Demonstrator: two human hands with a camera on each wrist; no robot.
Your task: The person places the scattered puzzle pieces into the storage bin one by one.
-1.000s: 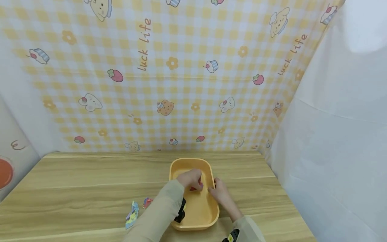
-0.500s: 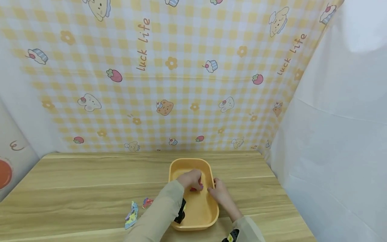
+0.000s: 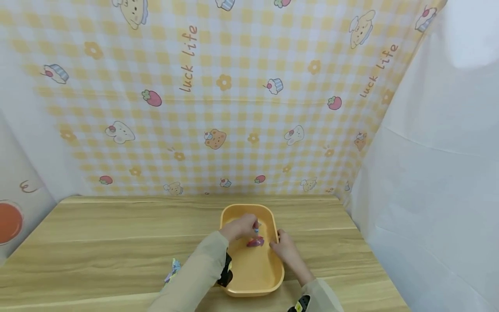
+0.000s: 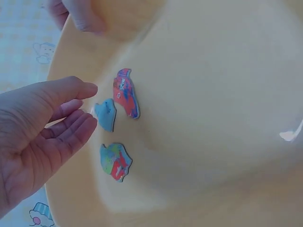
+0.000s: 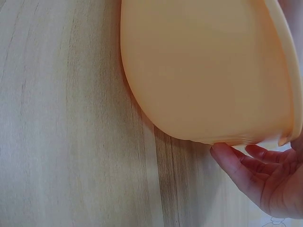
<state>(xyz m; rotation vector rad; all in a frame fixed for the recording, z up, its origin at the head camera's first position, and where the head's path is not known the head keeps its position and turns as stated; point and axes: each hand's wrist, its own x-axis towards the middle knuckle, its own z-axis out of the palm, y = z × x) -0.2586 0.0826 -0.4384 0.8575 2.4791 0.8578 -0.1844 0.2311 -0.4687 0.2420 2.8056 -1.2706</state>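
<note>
An orange-yellow plastic basin (image 3: 255,271) stands on the wooden table. My left hand (image 3: 243,226) is inside its far half, with a gap between thumb and fingers. Just beyond those fingertips, in the left wrist view, lies a small light-blue flat piece (image 4: 106,115); whether they touch is unclear. Beside it are a red and purple flat piece (image 4: 126,94) and a green, blue and red piece (image 4: 116,161), all irregular in outline, like puzzle pieces. My right hand (image 3: 286,249) grips the basin's right rim, thumb inside and fingers against the outer wall.
A blue and yellow printed piece (image 3: 172,272) lies on the table left of the basin, partly behind my left sleeve (image 3: 195,273). A yellow checked cloth (image 3: 234,108) hangs at the table's back edge, and a white sheet (image 3: 432,173) at the right.
My left hand has come off the red and purple piece, shifting slightly left and away. That piece now shows on the basin floor. My right hand stays on the rim.
</note>
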